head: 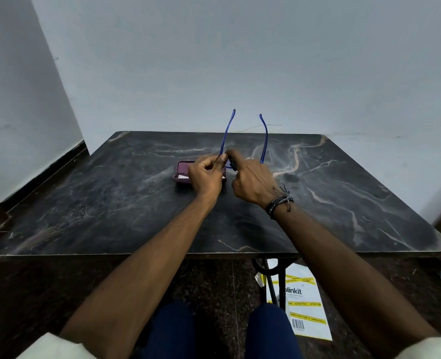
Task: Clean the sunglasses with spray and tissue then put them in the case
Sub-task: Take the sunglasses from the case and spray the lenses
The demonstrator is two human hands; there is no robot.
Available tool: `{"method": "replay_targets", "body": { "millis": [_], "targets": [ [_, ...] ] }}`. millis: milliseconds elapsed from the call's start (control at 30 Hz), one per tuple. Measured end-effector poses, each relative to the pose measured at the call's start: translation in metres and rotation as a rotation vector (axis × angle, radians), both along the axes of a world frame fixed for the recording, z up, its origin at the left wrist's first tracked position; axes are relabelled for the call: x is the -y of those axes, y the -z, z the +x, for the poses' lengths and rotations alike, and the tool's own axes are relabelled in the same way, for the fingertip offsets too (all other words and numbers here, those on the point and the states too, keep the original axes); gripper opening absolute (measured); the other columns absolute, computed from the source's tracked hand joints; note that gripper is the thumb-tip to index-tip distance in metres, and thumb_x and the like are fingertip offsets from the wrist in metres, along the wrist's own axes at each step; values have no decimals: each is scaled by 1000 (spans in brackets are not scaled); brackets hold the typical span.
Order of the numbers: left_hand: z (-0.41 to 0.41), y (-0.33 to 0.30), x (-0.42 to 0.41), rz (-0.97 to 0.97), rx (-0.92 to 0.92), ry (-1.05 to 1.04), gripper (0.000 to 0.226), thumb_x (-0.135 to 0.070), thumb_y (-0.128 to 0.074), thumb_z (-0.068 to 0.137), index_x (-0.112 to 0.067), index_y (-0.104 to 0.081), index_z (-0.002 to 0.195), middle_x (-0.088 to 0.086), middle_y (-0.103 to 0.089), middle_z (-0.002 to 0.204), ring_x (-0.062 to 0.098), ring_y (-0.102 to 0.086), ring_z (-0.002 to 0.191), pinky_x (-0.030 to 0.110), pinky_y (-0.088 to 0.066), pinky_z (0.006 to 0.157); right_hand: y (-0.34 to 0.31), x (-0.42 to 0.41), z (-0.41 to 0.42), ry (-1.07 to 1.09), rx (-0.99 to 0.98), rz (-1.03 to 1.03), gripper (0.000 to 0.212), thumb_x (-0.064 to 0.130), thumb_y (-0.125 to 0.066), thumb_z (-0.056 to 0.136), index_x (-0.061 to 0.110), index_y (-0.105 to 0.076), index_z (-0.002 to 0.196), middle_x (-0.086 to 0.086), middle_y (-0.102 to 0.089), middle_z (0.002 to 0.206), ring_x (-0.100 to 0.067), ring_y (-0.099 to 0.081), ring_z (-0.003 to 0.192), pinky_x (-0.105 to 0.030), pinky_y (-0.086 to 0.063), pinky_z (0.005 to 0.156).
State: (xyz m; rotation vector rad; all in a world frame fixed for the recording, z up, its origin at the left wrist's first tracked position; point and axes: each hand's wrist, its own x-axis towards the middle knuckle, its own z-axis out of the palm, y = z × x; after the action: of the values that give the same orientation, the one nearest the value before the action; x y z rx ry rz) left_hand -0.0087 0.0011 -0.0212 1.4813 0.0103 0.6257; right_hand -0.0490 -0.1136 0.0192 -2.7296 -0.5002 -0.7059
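The sunglasses [227,133] have a blue frame, and their two thin arms stick up and away from me above the table. My left hand [207,174] pinches the frame's left side. My right hand [251,181] grips the front near the right side, fingers closed over it. The lenses are mostly hidden behind my fingers. A purple case [182,174] lies open on the dark marble table [110,203], just behind my left hand, with something white inside. I see no spray bottle or tissue in view.
The table stands against a pale wall, with a corner wall at the left. Under the table's front right edge, a white and yellow printed bag [306,304] lies on the floor beside the black table leg [273,283]. My knees are below the front edge.
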Motion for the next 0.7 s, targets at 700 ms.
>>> {"method": "replay_targets", "body": {
  "millis": [700],
  "targets": [
    [-5,-1,0,-31,-26,8,16,-21,-79,81,-11,-76,93,4,-74,89,19,-70,88,30,-57,75,1,5,1,89,-53,-22,57,6,-52,75,23,-38,128,-10,-64,80,-27,-51,57,-26,-29,47]
  ]
}}
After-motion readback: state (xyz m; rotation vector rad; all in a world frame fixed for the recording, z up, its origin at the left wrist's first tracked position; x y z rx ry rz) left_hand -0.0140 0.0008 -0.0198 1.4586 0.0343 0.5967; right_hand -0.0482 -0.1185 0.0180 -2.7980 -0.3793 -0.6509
